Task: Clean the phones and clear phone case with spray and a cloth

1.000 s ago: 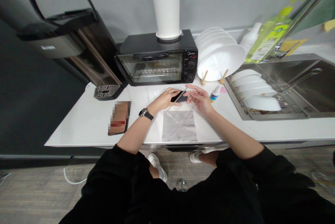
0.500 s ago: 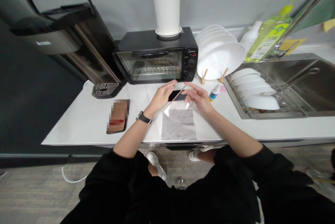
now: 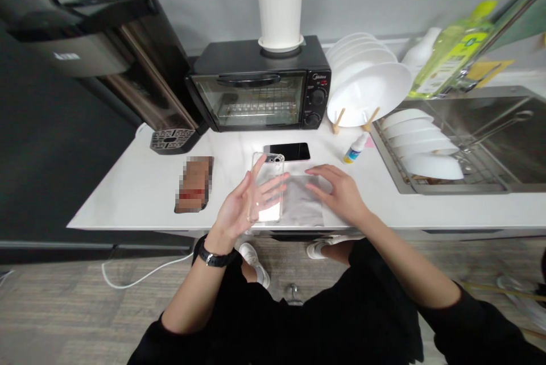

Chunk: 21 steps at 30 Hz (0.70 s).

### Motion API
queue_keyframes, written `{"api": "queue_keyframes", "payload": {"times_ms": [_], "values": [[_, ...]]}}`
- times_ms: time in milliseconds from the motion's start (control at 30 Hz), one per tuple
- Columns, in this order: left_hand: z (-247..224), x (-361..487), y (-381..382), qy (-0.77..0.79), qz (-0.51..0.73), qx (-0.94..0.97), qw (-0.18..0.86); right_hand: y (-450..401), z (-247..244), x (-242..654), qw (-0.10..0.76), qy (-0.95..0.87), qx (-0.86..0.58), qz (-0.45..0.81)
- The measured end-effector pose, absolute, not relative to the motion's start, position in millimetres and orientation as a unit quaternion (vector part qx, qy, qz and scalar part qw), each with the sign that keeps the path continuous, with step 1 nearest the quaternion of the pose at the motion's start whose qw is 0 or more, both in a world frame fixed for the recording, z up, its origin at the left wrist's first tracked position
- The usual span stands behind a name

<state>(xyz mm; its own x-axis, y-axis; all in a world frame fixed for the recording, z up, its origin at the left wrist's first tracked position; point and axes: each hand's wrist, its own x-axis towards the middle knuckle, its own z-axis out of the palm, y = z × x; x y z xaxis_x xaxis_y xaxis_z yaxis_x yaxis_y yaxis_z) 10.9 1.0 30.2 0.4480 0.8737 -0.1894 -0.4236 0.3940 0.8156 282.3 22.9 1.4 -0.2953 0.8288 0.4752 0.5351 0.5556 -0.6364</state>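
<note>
A clear phone case [image 3: 276, 212] is in my left hand [image 3: 241, 200], whose fingers spread across it and partly show through the plastic. The case has a camera cut-out at its top. To the right, my right hand [image 3: 341, 191] hovers with fingers apart and nothing in them, over the edge of a grey cloth [image 3: 305, 206] lying on the counter. Just beyond both hands lies a black phone [image 3: 292, 152], its left end partly behind the case. A small white spray bottle [image 3: 355, 149] with a blue and yellow label stands beyond my right hand.
Another phone [image 3: 194, 186], its surface blurred out, lies on the left of the white counter [image 3: 140, 200]. Behind are a dark drink dispenser [image 3: 170, 140], a toaster oven [image 3: 256, 100] and racked white plates [image 3: 371, 95]. A sink [image 3: 482, 177] with bowls is at right.
The clear case has come left and nearer, turning its flat side toward me with my left hand. My right hand has left it and drawn back. The black phone is now more visible.
</note>
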Motion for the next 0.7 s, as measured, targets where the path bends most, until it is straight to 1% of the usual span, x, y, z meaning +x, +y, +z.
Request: {"api": "queue_keyframes", "payload": {"times_ms": [67, 133, 233, 333, 467, 567, 700], "values": [[24.9, 11.1, -4.2, 0.326, 0.428, 0.339, 0.771, 18.7, -10.9, 289.1, 0.343, -0.820, -0.434, 0.147], [19.5, 16.6, -6.4, 0.322, 0.436, 0.316, 0.779, 16.8, -16.7, 294.5, 0.330, -0.822, -0.449, 0.115], [13.1, 31.1, -6.2, 0.298, 0.442, 0.268, 0.803, 13.3, -6.6, 302.6, 0.366, -0.794, -0.471, 0.120], [8.3, 47.4, -3.9, 0.268, 0.423, 0.232, 0.834, 8.4, 21.2, 308.9, 0.428, -0.759, -0.468, 0.144], [2.9, 63.7, 1.0, 0.246, 0.409, 0.209, 0.854, 11.7, 50.8, 301.1, 0.477, -0.741, -0.456, 0.124], [0.3, 69.6, 4.8, 0.241, 0.408, 0.190, 0.860, 23.6, 45.6, 280.3, 0.473, -0.760, -0.422, 0.143], [-2.4, 72.5, 7.3, 0.241, 0.412, 0.171, 0.862, 33.3, 16.2, 253.2, 0.471, -0.769, -0.409, 0.140]]}}
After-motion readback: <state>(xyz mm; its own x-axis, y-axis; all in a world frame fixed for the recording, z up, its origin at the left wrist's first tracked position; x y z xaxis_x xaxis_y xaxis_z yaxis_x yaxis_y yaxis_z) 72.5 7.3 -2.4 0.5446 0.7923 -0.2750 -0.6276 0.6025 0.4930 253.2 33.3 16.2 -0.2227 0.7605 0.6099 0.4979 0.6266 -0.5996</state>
